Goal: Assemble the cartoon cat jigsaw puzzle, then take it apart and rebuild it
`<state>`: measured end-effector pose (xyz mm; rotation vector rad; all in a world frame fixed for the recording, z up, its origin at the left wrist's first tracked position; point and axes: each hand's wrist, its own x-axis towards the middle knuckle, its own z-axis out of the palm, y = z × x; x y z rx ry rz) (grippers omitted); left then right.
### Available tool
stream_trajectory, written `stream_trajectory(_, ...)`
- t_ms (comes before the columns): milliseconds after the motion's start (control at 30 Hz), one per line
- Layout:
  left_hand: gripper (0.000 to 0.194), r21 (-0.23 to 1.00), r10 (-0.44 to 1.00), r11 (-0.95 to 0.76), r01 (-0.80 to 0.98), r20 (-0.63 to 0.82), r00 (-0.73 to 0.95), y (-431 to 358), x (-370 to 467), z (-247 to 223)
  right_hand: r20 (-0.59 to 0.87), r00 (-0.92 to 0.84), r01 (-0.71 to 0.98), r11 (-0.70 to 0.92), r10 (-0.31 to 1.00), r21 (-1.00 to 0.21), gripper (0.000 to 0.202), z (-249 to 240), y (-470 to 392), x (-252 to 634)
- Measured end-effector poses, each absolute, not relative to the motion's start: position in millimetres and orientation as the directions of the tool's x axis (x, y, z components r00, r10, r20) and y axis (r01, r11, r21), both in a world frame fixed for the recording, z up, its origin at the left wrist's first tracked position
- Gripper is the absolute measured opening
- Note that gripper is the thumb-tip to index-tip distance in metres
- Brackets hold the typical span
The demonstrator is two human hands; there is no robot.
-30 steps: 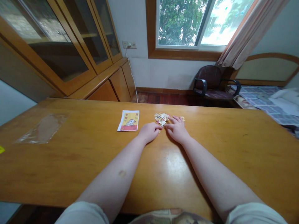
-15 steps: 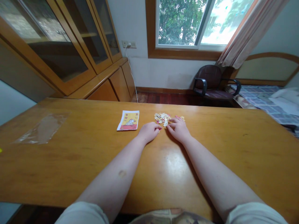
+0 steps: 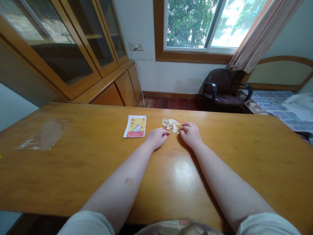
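A small pile of jigsaw puzzle pieces (image 3: 170,124), mostly pale with some red, lies on the table between and beyond my hands. My left hand (image 3: 156,138) rests at its near left side, fingers closed together, with a bit of a red puzzle piece (image 3: 167,134) showing at the fingertips. On the right of the pile, my right hand (image 3: 191,135) lies low over the tabletop, its fingers bent and a little apart. A few pieces show just past its fingers, partly hidden by them. Left of my left hand is a picture card (image 3: 136,126) with a white animal on yellow and red.
The wooden table (image 3: 97,169) spans the view, and a clear plastic bag (image 3: 45,133) lies flat at its left. Beyond stand a glass-door cabinet (image 3: 97,73), an office chair (image 3: 218,85) and a bed (image 3: 274,101).
My right hand has moved slightly right, away from the pile, uncovering more of its right side. The left hand has stayed almost in place.
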<state>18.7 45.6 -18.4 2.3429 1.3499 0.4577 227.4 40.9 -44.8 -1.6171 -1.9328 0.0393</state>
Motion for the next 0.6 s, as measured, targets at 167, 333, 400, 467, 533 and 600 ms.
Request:
stream_trajectory(167, 0.033, 0.532, 0.894, -0.415, 0.738, 0.086, 0.440, 46.1, 18.6, -19.4, 0.413, -0.119, 0.869, 0.296, 0.903, -0.396, 0.023, -45.8, 42.9, 230.2)
stream_trajectory(333, 0.032, 0.570, 0.919, -0.361, 0.738, 0.085, 0.385, 46.5, 18.5, -21.2, 0.409, 0.020, 0.891, 0.170, 0.912, -0.422, 0.023, -44.9, 43.7, 231.7)
stream_trajectory(400, 0.031, 0.568, 0.922, -0.357, 0.741, 0.089, 0.376, 46.7, 18.5, -21.6, 0.413, -0.034, 0.893, 0.213, 0.910, -0.397, 0.020, -44.2, 42.3, 230.0)
stream_trajectory(467, 0.031, 0.566, 0.921, -0.360, 0.741, 0.092, 0.377, 47.0, 18.5, -21.8, 0.402, -0.101, 0.892, 0.262, 0.910, -0.369, 0.019, -44.1, 41.1, 228.0)
stream_trajectory(533, 0.032, 0.565, 0.922, -0.360, 0.742, 0.090, 0.378, 47.3, 18.4, -22.0, 0.389, -0.128, 0.893, 0.277, 0.912, -0.356, 0.016, -44.5, 40.7, 226.5)
stream_trajectory(600, 0.032, 0.564, 0.920, -0.361, 0.743, 0.088, 0.381, 47.6, 18.4, -22.3, 0.380, -0.130, 0.896, 0.273, 0.916, -0.351, 0.015, -44.9, 41.1, 226.1)
